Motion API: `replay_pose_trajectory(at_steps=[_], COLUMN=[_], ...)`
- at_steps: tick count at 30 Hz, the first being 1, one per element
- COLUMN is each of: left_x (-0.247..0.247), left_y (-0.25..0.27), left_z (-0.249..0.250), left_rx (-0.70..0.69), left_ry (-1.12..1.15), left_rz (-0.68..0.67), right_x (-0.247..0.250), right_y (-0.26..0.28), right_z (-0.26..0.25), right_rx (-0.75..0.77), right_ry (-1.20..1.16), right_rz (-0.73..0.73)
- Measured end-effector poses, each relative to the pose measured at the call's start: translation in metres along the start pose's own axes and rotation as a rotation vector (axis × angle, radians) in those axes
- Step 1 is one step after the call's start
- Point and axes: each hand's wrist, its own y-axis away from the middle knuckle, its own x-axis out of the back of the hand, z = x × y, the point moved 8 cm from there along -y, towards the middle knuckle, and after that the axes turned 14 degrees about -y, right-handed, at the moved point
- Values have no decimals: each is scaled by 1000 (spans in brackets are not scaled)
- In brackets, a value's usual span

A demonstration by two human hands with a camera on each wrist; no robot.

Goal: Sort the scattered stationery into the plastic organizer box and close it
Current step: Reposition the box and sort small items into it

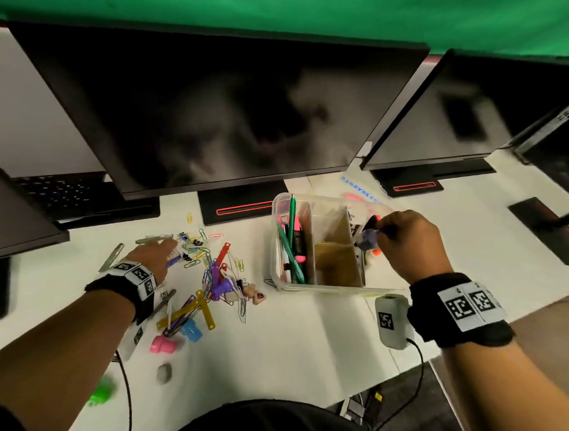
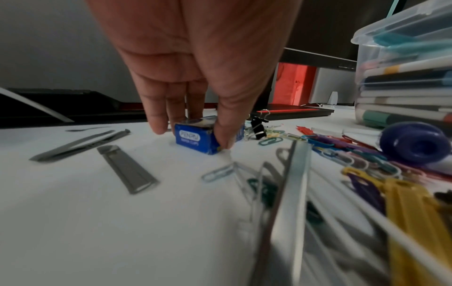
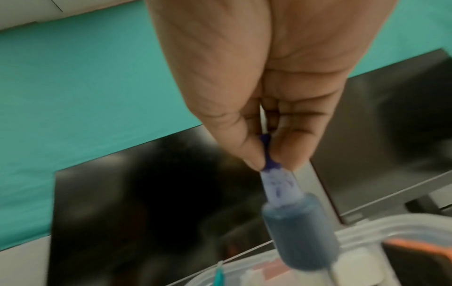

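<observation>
The clear plastic organizer box (image 1: 281,288) stands open right of centre, with pens in its left compartment; its wall (image 2: 391,25) also shows in the left wrist view. My right hand (image 1: 382,231) hovers over the box's right side and pinches a small blue bottle (image 1: 366,241) by its purple tip; the bottle (image 3: 300,238) hangs down from thumb and fingers of that hand (image 3: 276,164). My left hand (image 1: 155,255) reaches into the scattered paper clips (image 1: 197,250). Thumb and fingers of the left hand (image 2: 190,127) pinch a small blue cardboard box (image 2: 195,142) resting on the table.
Coloured file fasteners (image 1: 196,308), pink (image 1: 163,345), blue and green plastic pieces and a grey eraser (image 1: 164,373) lie front left. Metal strips (image 2: 127,168) lie left of the blue box. A clear lid with blue lettering (image 1: 359,190) lies behind the organizer. Monitors (image 1: 224,104) line the back.
</observation>
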Motion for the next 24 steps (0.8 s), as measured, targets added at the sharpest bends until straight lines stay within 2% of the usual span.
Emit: replay_pose_trajectory(at_steps=[2, 5, 10, 15, 21, 24], left_x=[2, 6, 15, 35, 71, 85], left_y=[5, 13, 31, 50, 72, 83], left_z=[1, 3, 7, 16, 44, 59], left_rx=[9, 3, -22, -44, -92, -129], left_ry=[0, 21, 114, 265, 430, 507], left_rz=[-7, 14, 71, 179, 297, 332], right_x=[1, -18, -60, -68, -62, -62], right_y=[-8, -10, -6, -6, -8, -7], right_z=[23, 57, 86, 86, 87, 89], right_rx=[-132, -297, -319, -341, -409, -438], right_ry=[87, 244, 479, 563, 435, 425], right_rz=[-52, -219, -451, -476, -428, -454])
